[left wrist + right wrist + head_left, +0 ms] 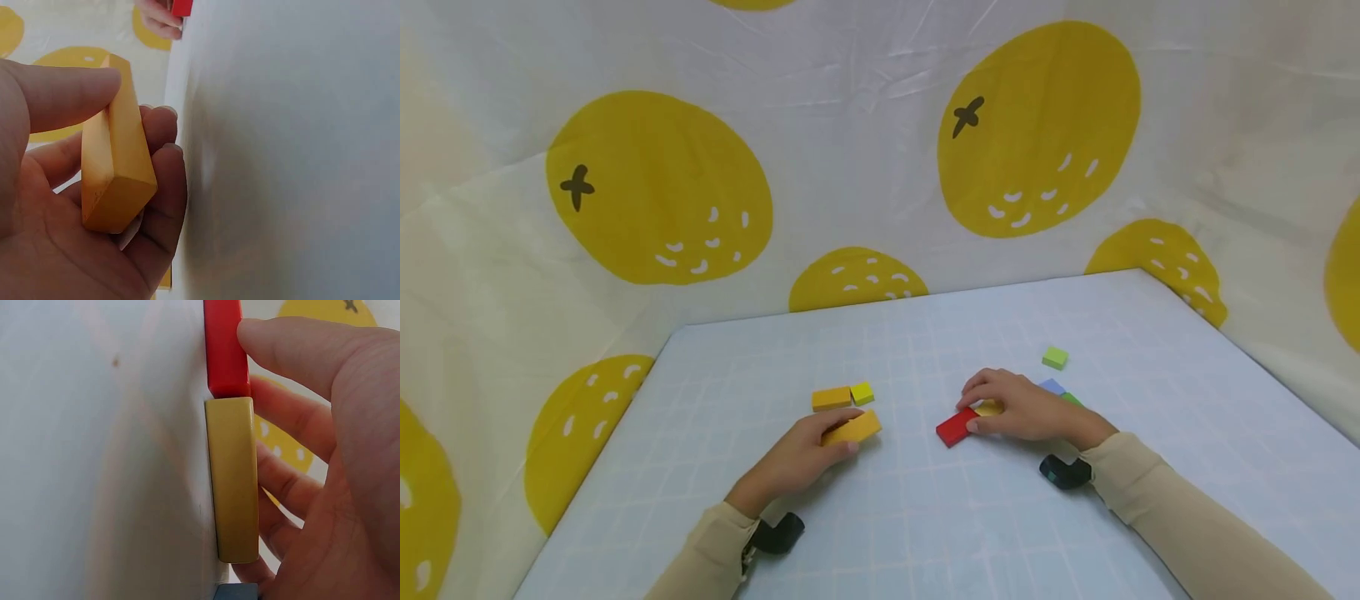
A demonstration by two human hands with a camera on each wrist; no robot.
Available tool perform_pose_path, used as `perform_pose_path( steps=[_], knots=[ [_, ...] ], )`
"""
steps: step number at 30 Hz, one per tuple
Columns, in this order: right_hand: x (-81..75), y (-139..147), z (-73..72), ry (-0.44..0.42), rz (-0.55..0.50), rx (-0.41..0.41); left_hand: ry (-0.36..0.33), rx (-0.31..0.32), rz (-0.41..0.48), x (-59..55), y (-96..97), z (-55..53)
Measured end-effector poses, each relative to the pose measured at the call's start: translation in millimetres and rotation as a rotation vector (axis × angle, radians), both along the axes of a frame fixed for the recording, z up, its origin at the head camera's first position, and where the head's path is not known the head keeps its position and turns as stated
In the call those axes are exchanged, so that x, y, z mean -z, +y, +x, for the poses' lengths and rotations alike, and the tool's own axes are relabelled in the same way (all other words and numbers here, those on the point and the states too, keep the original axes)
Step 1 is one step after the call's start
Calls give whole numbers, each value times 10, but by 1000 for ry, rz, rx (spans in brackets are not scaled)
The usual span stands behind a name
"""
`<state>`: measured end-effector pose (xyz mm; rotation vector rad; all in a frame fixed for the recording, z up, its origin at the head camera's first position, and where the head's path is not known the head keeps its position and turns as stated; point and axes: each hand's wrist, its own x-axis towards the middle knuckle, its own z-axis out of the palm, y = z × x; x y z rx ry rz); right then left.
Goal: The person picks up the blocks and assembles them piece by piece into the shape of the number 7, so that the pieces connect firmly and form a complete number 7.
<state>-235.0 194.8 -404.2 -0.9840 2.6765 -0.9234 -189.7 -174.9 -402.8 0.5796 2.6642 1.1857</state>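
Observation:
My left hand (797, 454) pinches a yellow-orange rectangular block (856, 427) just above the table. In the left wrist view the thumb lies on one side of this block (131, 144) and the fingers curl behind it. Right of centre, my right hand (1028, 410) holds a red block (953, 427) on the table between thumb and fingers. Against the end of the red block (226, 353) stands a gold block (234, 481), under the palm and partly covered in the head view. A blue block (1052, 387) and a green block (1072, 400) show partly behind the right hand.
Beyond the left hand lie an orange block (831, 399) and a small yellow block (862, 392), close together. A light green block (1055, 357) lies farther back on the right. The pale gridded table (925, 533) meets a fruit-patterned curtain (850, 167) at its far edge.

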Motion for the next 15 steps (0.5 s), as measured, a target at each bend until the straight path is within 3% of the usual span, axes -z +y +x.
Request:
perform_pose_path(
  steps=[7,15],
  knots=[
    [6,-10,-3,-6,-6,-12,-42,-13,16,-26,69,0],
    [20,14,-26,-6,-2,3,-76,-6,7,-112,260,-85]
  ],
)
